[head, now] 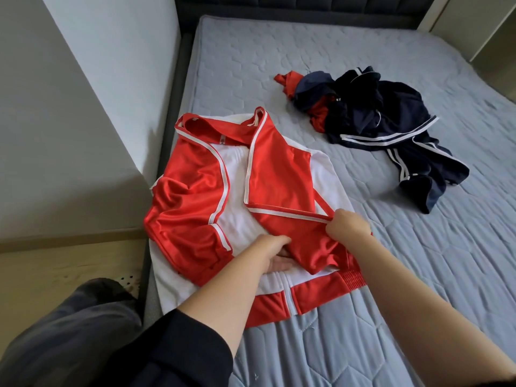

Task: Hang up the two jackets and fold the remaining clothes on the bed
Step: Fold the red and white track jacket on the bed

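A red and white jacket (195, 196) lies spread on the near left part of the bed, both sleeves folded in over its white front. My right hand (349, 226) pinches the white-striped edge of the right sleeve at the fold. My left hand (275, 254) lies on the jacket's lower front beside that sleeve, fingers partly tucked under the red cloth. A heap of dark navy clothes with white stripes (385, 121) lies further back on the right, with a red garment (290, 82) bunched into its left end.
The grey quilted mattress (418, 261) has bare room at the front right and at the back. A dark padded headboard (307, 7) runs along the far end. A white wall corner (83, 107) and wooden floor (55, 263) lie to the left.
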